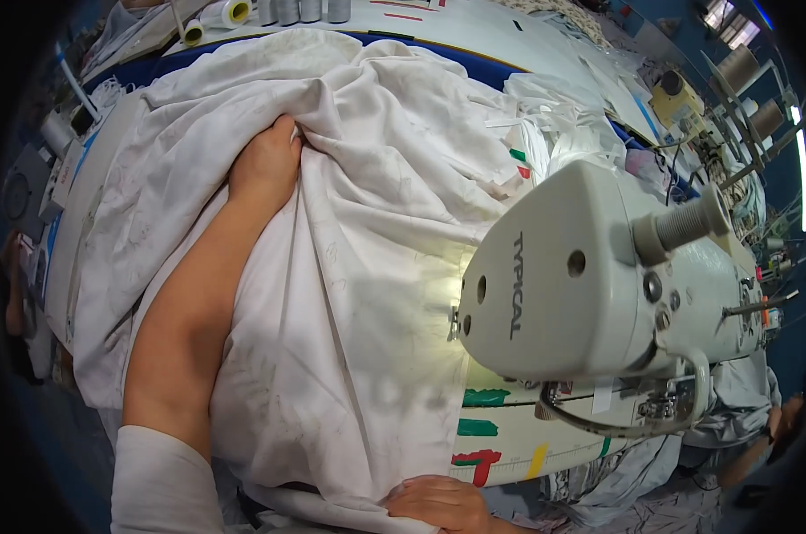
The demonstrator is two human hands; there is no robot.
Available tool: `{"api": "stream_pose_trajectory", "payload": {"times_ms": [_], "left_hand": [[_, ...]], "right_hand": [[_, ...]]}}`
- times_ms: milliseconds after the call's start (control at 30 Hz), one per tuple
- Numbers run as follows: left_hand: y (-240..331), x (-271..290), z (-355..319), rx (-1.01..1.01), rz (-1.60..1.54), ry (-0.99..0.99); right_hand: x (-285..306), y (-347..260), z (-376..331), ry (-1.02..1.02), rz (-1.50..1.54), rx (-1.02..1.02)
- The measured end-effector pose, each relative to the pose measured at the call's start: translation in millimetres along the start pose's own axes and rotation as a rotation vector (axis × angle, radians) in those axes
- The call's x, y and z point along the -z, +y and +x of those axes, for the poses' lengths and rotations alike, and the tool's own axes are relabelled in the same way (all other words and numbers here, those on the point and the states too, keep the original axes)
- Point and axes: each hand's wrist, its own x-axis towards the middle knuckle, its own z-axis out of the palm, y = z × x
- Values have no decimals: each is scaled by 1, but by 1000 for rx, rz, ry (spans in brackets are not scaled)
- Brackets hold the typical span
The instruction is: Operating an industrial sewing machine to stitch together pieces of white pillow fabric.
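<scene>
A large white cloth [269,392] with faint markings lies in folds over the sewing table. My left arm reaches far across it, and my left hand [265,165] is closed on a bunched fold. Low in the picture, at the table's front edge, my right hand [443,503] has its fingers curled over the cloth's near edge; its thumb is hidden. A cream sewing machine [545,276] stands to the right of the cloth. Its lamp lights the cloth beside the needle area, where the machine head partly hides the cloth's edge.
Coloured tape strips [478,427] mark the machine bed. Thin white strips [554,147] lie in a heap behind the machine. Grey thread spools [309,11] stand at the far edge, and brown thread cones [737,67] sit on a rack. Other people's arms show at both sides.
</scene>
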Motion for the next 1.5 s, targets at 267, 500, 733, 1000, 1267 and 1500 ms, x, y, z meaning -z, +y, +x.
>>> {"api": "stream_pose_trajectory", "payload": {"times_ms": [267, 500, 733, 1000, 1267, 1500], "left_hand": [[5, -28, 56, 64, 32, -53], [3, -49, 103, 101, -1, -81], [-21, -2, 87, 3, -328, -336], [-99, 114, -126, 3, 103, -264], [-136, 74, -72, 79, 282, -89], [-159, 84, -32, 125, 131, -170]], "right_hand": [[32, 11, 48, 5, -50, -12], [48, 30, 59, 9, -42, -16], [9, 5, 38, -51, -289, 35], [-38, -7, 7, 131, -387, 68], [-11, -2, 4, 257, -310, 51], [-34, -11, -12, 302, -387, 81]]}}
